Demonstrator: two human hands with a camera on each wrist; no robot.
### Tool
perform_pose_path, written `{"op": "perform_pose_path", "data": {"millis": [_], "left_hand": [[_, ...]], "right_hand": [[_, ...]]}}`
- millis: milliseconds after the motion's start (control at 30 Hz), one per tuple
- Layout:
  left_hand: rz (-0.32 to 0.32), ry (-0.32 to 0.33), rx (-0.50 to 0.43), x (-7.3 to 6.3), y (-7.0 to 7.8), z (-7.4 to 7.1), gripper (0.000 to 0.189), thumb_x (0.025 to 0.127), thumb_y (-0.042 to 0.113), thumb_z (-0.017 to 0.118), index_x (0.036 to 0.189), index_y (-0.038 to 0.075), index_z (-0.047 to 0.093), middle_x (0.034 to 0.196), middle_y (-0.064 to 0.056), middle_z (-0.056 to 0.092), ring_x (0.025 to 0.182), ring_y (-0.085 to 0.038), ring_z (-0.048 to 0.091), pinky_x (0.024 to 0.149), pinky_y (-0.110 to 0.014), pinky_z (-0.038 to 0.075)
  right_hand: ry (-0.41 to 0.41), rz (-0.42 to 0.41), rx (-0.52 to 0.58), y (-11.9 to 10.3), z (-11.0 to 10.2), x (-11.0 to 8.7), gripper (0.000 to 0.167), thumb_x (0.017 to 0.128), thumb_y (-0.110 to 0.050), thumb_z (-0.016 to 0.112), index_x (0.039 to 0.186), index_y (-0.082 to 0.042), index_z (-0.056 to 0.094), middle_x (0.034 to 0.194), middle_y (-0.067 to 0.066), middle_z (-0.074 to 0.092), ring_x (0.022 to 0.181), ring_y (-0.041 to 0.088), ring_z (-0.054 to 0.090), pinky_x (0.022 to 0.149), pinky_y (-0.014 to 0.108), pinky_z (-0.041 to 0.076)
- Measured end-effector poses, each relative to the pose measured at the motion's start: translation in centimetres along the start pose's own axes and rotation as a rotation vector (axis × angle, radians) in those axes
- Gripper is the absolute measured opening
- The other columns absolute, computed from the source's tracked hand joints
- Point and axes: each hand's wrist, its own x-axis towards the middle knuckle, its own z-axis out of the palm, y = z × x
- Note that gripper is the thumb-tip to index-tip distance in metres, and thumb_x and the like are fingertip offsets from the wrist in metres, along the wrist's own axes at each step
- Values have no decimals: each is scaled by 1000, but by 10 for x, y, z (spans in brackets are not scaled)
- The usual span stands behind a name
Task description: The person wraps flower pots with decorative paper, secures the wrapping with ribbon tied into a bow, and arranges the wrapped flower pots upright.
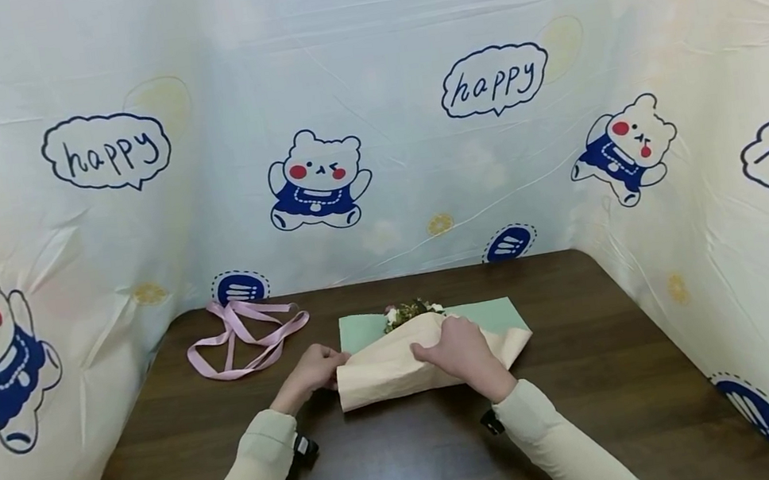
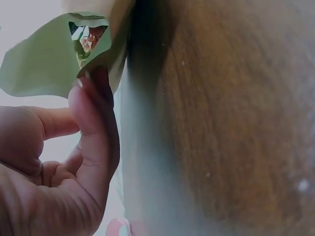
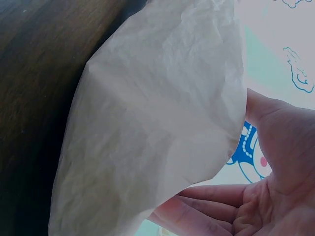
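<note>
On the table lies a small bouquet of flowers (image 1: 413, 312) in wrapping paper (image 1: 387, 376), cream on its near face and pale green on its far face. My left hand (image 1: 312, 370) pinches the paper's left end; in the left wrist view its fingertips (image 2: 84, 84) meet the paper's edge, and a few petals show inside the fold. Over the folded paper's upper edge, my right hand (image 1: 461, 349) holds the cream flap, thumb apart from the fingers. The right wrist view has these fingers (image 3: 206, 209) partly behind the paper; their tips are hidden, as are the flower stems.
A loosely looped pink ribbon (image 1: 246, 341) lies at the back left of the brown wooden table (image 1: 588, 375). A printed cloth curtain (image 1: 404, 165) stands behind the table and along both sides.
</note>
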Motion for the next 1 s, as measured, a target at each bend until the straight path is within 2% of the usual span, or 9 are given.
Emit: {"op": "perform_pose_path", "data": {"millis": [200,367,567,767,900,1000], "left_hand": [[-54,3,-72,-1,0,1,39,106,28,52,103,-9,66,79,-8,64,65,-15,63,58,-32,58],[-89,-47,-112,-4,-2,-1,50,105,37,54,113,-11,66,81,-8,70,68,-14,66,63,-31,59],[-38,-129,-92,-10,-3,-4,50,101,32,64,119,-15,66,93,-10,73,78,-15,69,73,-36,61],[-24,-198,-79,-15,-7,-6,55,98,36,68,123,-13,64,97,-9,72,84,-16,68,80,-38,61],[9,-268,-95,-17,-10,-6,49,97,28,71,123,-13,62,97,-10,74,86,-15,69,81,-38,60],[32,-264,-97,-19,-10,-5,41,95,20,73,119,-12,65,95,-10,75,83,-15,70,79,-36,61]], "right_hand": [[-3,-2,-30,-1,1,-2,58,86,-54,70,55,-12,46,57,6,47,50,20,46,48,32,37],[14,-8,-21,0,1,-3,59,87,-56,69,55,-12,46,56,6,46,50,20,47,49,32,38],[2,-11,-37,-1,2,-4,65,84,-62,71,53,-15,39,54,-1,35,49,17,40,48,31,34],[-7,10,-43,-4,5,-3,65,83,-64,72,52,-17,38,51,-3,32,48,16,38,47,30,33],[-7,20,-57,-4,7,-4,66,83,-66,71,52,-17,40,50,-3,33,47,16,40,47,30,33],[10,15,-65,-6,6,-4,66,82,-66,72,52,-17,40,50,-3,35,48,16,42,46,31,34]]}}
